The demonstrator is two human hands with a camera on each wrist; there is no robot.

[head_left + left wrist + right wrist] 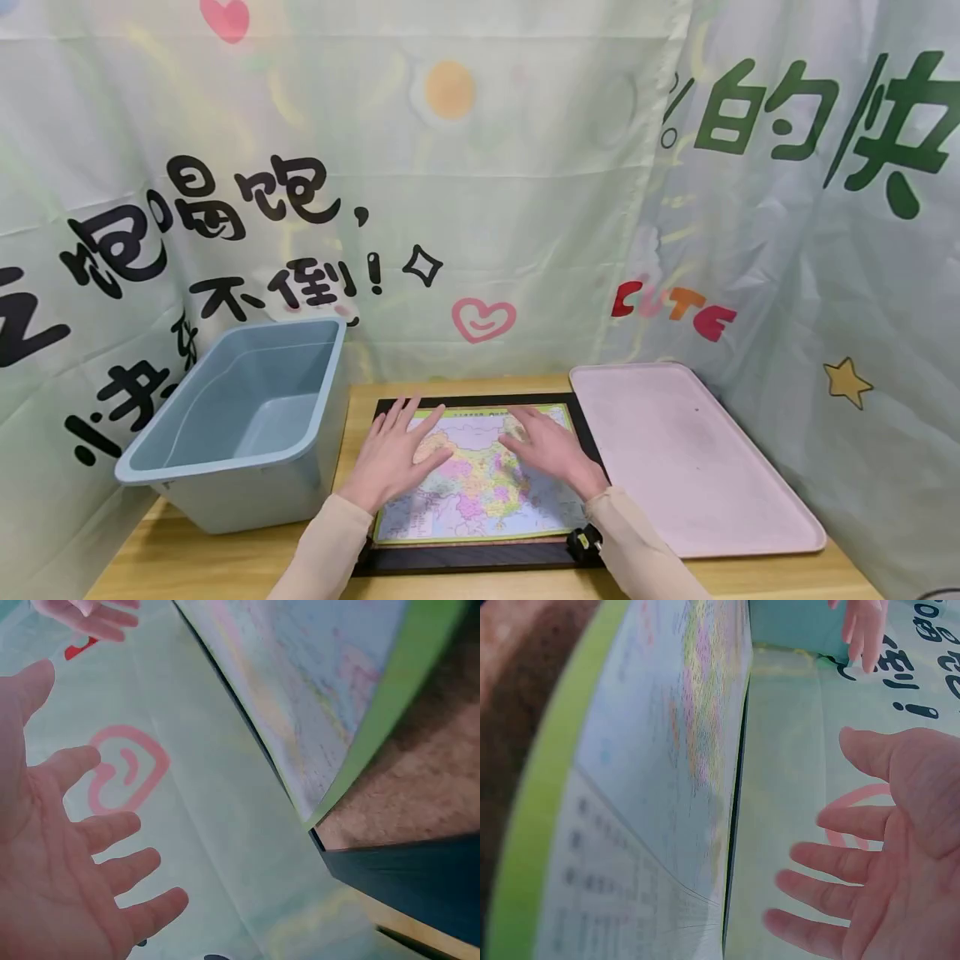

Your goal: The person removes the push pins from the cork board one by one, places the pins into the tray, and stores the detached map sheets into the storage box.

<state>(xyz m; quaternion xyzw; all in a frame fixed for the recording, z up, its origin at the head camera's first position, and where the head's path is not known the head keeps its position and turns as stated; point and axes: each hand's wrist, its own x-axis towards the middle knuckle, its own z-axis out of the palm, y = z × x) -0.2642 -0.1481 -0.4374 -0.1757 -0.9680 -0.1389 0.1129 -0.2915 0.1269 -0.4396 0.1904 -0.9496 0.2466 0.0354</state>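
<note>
At the near edge of the wooden table (pixel 225 558), a small black-and-yellow object (pixel 583 542), too small to identify, sits on the near right corner of the black frame (pixel 465 560). Inside that frame lies the map board (pixel 480 487), flat and centred on the table. The left hand (pixel 390 458) is over its left half, the right hand (pixel 551 448) over its right half, both palm down, fingers straight and spread, grasping nothing; whether the palms press or merely hover cannot be told from above. The spread suggests steadying or smoothing the sheet. A blue tub (pixel 247 425) stands at the left edge, a pink tray (pixel 690 458) lies at the right. Behind hangs a printed curtain (pixel 525 208).
</note>
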